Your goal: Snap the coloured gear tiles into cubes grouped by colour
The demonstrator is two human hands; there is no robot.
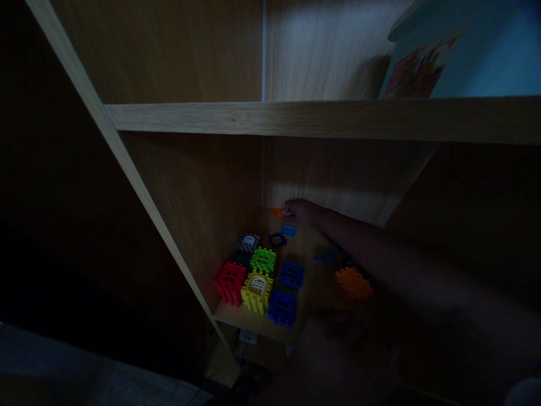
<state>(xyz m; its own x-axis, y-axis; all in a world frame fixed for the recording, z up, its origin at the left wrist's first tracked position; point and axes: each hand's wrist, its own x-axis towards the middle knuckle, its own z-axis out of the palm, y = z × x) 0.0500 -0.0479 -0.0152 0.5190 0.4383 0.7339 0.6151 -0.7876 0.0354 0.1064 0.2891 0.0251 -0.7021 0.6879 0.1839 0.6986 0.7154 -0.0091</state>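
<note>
My right hand (301, 212) reaches deep into the lower shelf compartment, its fingers closed on a small orange block piece (276, 212) by the back wall. Just in front of it lie a small blue piece (288, 230) and a dark purple piece (278, 239). Nearer the front edge sits a cluster of interlocking plastic blocks: red (230, 282), yellow (257, 290), green (263, 260), grey (248, 242) and two blue ones (291, 273) (282, 307). An orange flat piece (354, 282) and a blue triangle (325, 258) lie beside my forearm. My left hand does not show.
The scene is very dark. A wooden shelf board (296, 118) runs across above the compartment, and a slanted side panel (127, 163) bounds it on the left. A light blue box with a colourful picture (426, 67) stands on the upper shelf at the right.
</note>
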